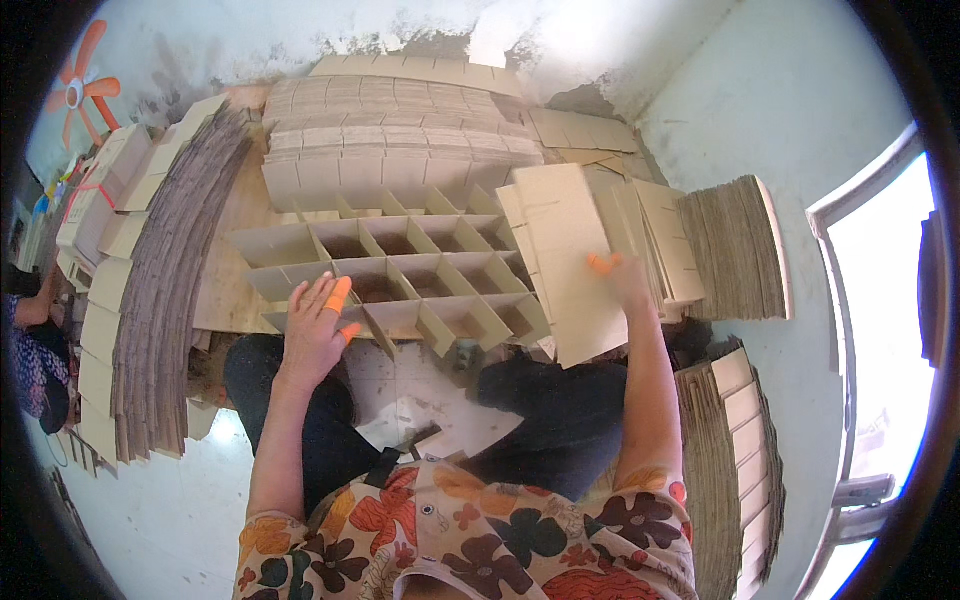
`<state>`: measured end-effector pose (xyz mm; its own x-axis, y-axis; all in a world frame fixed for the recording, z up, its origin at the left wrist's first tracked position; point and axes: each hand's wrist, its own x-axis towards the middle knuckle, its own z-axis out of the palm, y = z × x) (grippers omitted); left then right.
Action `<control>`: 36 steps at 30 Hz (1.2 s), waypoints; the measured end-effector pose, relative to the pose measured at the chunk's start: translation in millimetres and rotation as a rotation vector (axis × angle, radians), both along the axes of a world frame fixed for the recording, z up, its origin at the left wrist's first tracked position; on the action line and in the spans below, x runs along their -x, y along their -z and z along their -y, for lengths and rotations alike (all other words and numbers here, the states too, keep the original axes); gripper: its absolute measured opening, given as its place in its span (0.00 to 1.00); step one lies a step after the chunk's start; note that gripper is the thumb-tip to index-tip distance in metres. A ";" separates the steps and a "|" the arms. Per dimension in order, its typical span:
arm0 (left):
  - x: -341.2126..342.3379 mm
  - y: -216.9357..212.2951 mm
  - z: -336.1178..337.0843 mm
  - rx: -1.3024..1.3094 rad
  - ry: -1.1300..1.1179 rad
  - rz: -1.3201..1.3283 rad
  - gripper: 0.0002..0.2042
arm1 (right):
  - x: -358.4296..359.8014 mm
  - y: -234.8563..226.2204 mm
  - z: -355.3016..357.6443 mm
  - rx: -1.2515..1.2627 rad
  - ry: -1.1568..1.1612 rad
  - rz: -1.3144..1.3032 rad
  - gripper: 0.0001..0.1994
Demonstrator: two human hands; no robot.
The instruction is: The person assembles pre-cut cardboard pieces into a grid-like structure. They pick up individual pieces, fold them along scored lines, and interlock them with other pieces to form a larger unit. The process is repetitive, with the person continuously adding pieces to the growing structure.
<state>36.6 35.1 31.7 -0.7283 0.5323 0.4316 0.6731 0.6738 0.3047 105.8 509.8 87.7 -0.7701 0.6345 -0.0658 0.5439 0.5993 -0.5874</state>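
Observation:
A cardboard divider grid (pixel 430 262) of interlocked strips stands before me, with open square cells. My left hand (pixel 318 322) lies at its near left corner, fingers stretched over the cardboard and thumb apart; orange covers sit on two of its digits. On the right, my right hand (pixel 622 280) grips a flat cardboard sheet (pixel 570 255) by its right edge. The sheet is tilted and overlaps the grid's right end. An orange cover shows on this hand too; its other fingers are partly hidden and blurred.
Slotted cardboard strips (pixel 400 140) are stacked behind the grid. Further stacks stand at left (pixel 180 270), right (pixel 735 250) and lower right (pixel 735 450). An orange fan (pixel 75 92) is at the far left. Another person's arm (pixel 38 305) shows at the left edge.

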 end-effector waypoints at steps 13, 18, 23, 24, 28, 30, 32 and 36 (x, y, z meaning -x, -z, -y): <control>1.2 18.1 59.0 -0.207 -0.314 -0.108 0.31 | -0.7 -101.9 33.2 -0.078 0.002 -0.345 0.17; 3.0 27.0 67.3 -0.343 -0.317 -0.067 0.24 | 38.7 -107.0 163.6 0.415 -0.347 -0.704 0.11; 12.6 63.5 76.4 -0.759 -0.164 0.221 0.18 | 81.2 -74.1 275.5 -0.084 -0.789 -0.682 0.22; 12.1 41.5 72.2 -0.525 -0.174 -0.047 0.13 | 83.2 -74.0 296.3 -0.035 -0.755 -0.538 0.21; 8.2 34.3 73.0 -0.541 -0.176 -0.003 0.11 | 104.2 -59.1 341.3 0.003 -0.829 -0.498 0.21; 10.4 39.8 74.6 -0.569 -0.153 -0.016 0.11 | 113.6 -52.8 353.0 -0.023 -0.868 -0.515 0.25; 11.4 45.2 77.7 -0.579 -0.145 -0.024 0.11 | 120.2 -45.1 362.2 -0.075 -0.880 -0.527 0.26; 9.7 39.7 74.9 -0.593 -0.137 0.006 0.11 | 132.9 -22.1 369.8 -0.053 -0.898 -0.529 0.25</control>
